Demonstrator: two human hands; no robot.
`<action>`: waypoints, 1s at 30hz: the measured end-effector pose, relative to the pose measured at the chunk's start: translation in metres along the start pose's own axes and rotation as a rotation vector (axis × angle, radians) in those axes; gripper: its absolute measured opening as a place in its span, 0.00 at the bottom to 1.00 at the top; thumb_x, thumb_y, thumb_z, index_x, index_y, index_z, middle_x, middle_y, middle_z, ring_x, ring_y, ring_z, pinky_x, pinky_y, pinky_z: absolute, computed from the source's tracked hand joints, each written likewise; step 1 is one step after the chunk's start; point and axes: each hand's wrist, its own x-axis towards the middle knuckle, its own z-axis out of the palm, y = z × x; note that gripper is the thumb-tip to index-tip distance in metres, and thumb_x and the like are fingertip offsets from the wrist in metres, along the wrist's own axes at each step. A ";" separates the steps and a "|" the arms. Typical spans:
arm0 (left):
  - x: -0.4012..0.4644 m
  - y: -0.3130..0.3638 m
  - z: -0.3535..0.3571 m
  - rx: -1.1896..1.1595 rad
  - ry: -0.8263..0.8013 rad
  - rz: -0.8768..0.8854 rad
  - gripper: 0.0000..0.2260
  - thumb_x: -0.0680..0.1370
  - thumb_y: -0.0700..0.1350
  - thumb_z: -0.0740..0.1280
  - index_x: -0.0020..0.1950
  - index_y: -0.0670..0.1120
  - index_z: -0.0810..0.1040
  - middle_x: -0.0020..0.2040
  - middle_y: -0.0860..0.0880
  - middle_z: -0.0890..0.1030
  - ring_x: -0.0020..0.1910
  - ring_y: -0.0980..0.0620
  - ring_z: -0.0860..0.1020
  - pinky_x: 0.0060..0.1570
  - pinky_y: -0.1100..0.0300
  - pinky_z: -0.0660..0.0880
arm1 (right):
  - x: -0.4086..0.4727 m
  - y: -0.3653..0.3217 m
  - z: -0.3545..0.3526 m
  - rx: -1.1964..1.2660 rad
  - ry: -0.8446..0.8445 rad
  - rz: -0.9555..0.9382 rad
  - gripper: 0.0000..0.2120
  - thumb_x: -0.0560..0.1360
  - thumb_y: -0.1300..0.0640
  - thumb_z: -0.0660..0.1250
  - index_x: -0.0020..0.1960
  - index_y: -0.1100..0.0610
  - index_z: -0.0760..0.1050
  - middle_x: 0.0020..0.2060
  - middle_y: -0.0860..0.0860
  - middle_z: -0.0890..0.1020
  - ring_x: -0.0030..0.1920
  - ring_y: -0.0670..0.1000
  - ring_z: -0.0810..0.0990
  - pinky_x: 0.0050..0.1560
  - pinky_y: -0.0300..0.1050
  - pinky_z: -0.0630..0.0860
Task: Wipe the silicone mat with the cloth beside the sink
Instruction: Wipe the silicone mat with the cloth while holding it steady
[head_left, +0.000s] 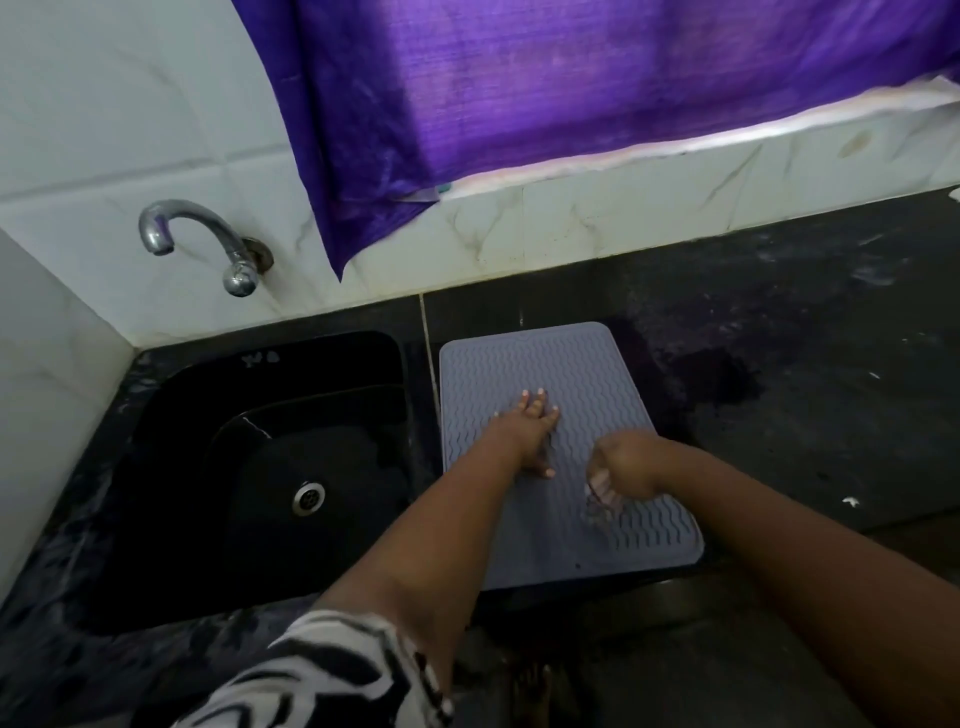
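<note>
A grey silicone mat (587, 364) with wavy ridges lies flat on the dark counter, just right of the sink. My left hand (530, 431) rests flat on the middle of the mat, fingers spread, holding nothing. My right hand (623, 467) is closed on a small crumpled cloth (600, 501), blurred, pressed against the mat near its right front part. Most of the cloth is hidden under the fingers.
A black sink (270, 467) with a metal drain (308, 498) sits left of the mat, under a chrome tap (208, 239) on the tiled wall. Above hangs a purple curtain (519, 93). The dark counter (805, 364) extends right, with a wet patch beside the mat.
</note>
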 end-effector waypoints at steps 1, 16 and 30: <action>-0.004 0.005 0.003 -0.020 0.050 0.023 0.44 0.75 0.50 0.71 0.80 0.51 0.44 0.79 0.47 0.36 0.78 0.43 0.37 0.75 0.38 0.46 | 0.005 0.000 -0.005 0.068 0.101 0.003 0.11 0.76 0.60 0.65 0.58 0.58 0.79 0.56 0.54 0.82 0.55 0.52 0.80 0.58 0.44 0.76; -0.028 0.018 0.049 -0.051 -0.065 -0.088 0.61 0.66 0.63 0.75 0.76 0.50 0.30 0.77 0.50 0.29 0.77 0.44 0.33 0.75 0.41 0.42 | -0.010 0.009 0.097 -0.251 0.288 0.005 0.24 0.76 0.49 0.63 0.71 0.46 0.67 0.71 0.49 0.69 0.71 0.54 0.65 0.71 0.53 0.64; -0.051 0.031 0.056 -0.201 -0.061 -0.218 0.53 0.72 0.63 0.69 0.77 0.50 0.31 0.77 0.49 0.30 0.76 0.42 0.33 0.75 0.40 0.42 | -0.034 0.011 0.123 -0.261 0.292 0.067 0.31 0.77 0.56 0.60 0.77 0.47 0.53 0.76 0.53 0.59 0.75 0.59 0.57 0.72 0.61 0.58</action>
